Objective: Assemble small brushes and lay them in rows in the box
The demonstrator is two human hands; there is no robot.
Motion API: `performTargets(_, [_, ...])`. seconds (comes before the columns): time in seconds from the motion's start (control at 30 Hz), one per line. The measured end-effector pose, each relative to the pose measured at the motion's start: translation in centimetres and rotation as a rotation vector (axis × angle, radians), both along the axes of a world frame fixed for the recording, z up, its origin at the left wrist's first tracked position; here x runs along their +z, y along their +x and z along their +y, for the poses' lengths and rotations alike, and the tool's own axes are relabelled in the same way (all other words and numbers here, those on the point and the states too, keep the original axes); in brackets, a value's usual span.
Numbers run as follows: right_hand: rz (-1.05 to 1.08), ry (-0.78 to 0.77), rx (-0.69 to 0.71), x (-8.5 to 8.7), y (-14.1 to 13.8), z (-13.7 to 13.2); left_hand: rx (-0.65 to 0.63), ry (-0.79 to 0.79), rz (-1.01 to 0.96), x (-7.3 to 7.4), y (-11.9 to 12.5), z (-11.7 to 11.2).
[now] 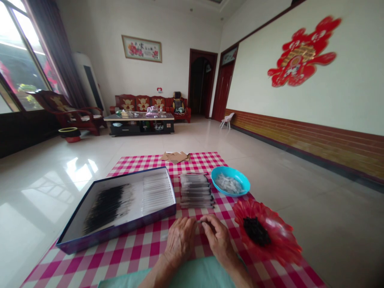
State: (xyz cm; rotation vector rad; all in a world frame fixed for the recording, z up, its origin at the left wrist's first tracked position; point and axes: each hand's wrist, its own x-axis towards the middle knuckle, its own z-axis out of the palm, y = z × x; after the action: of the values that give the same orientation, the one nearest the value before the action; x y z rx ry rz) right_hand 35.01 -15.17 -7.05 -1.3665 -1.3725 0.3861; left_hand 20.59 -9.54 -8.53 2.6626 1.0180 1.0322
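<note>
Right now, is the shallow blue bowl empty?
No, the shallow blue bowl holds a pile of small whitish pieces in its middle.

The tablecloth [135,256] holds a box [120,231] left of a bowl [228,170]

Room log: glossy tile floor [57,180], daylight through left window [21,56]. Red wooden sofa [147,105] and coffee table [138,122] at far wall [177,52]; red paper-cut ornament [303,52] on right wall [300,68].

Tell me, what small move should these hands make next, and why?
Probably lay the thin pale piece pinched by the right hand onto the stack of slim sticks. That stack lies straight ahead, within easy reach, and the left hand rests close beside the piece.
</note>
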Motion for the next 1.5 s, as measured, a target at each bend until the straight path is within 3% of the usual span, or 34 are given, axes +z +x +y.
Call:
performTargets(0.2, [-0.325,0.158,-0.143,2.0,1.5,-0.7,0.015,0.011,-0.026,0.5,0.0,-0.1])
performTargets(0.37, [-0.547,0.035,-0.409,3.4,6.3,-1.8,0.007,0.035,-0.004,0.6,0.0,-0.2])
performTargets(0.5, [-0.675,-0.091,-0.51,3.3,9.7,-2.4,0.005,0.022,-0.004,0.5,0.1,-0.3])
performTargets(0.6, [-0.66,-0.017,-0.482,3.6,9.3,-2.3,-0.007,0.009,-0.014,0.5,0.1,-0.3])
performTargets(0.7, [-0.529,0.087,-0.349,3.7,6.4,-1.8,-0.022,0.008,-0.024,0.5,0.1,-0.2])
performTargets(0.8, [-0.414,0.007,-0.126,2.7,3.1,-1.0,-0.04,0.009,-0.03,0.6,0.1,-0.3])
performTargets(0.9, [-0.341,-0.057,-0.008,0.9,1.2,-0.5,-0.073,0.016,-0.029,0.7,0.1,-0.4])
performTargets(1.07, [-0.289,-0.049,0.012,-0.2,0.9,-0.3,-0.132,-0.01,-0.041,0.7,0.0,-0.3])
performTargets(1.4, [-0.196,-0.135,0.035,1.7,0.6,-0.8,-0.118,-0.076,0.058,1.5,-0.3,-0.6])
performTargets(1.5, [-0.135,-0.124,-0.048,2.4,1.3,-1.1,-0.069,-0.064,0.058,1.6,-0.4,-0.5])
